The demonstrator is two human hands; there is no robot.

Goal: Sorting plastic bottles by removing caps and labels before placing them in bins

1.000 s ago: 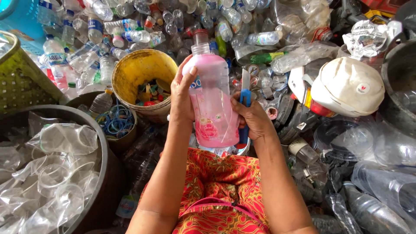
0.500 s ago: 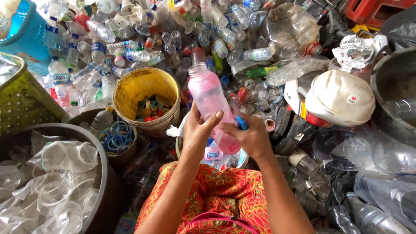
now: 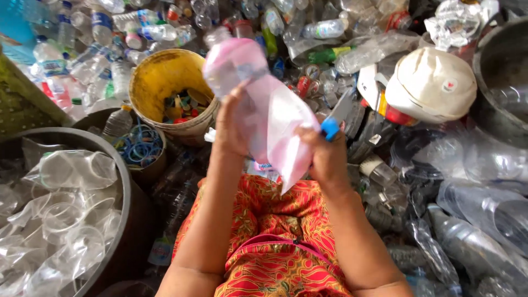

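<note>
I see the pink bottle (image 3: 250, 88) raised over my lap, its pink label sleeve (image 3: 286, 137) slit and hanging half off, not yet free. My left hand (image 3: 231, 124) wraps the bottle; my right hand (image 3: 324, 157) pinches the sleeve plus, I think, a blue-handled cutter (image 3: 333, 124).

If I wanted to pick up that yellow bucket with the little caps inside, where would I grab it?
Probably by the rim of the yellow bucket, coming from above. It stands upright with its mouth open, and bottles and tubs crowd its sides, so the top edge is the only free part.
</note>
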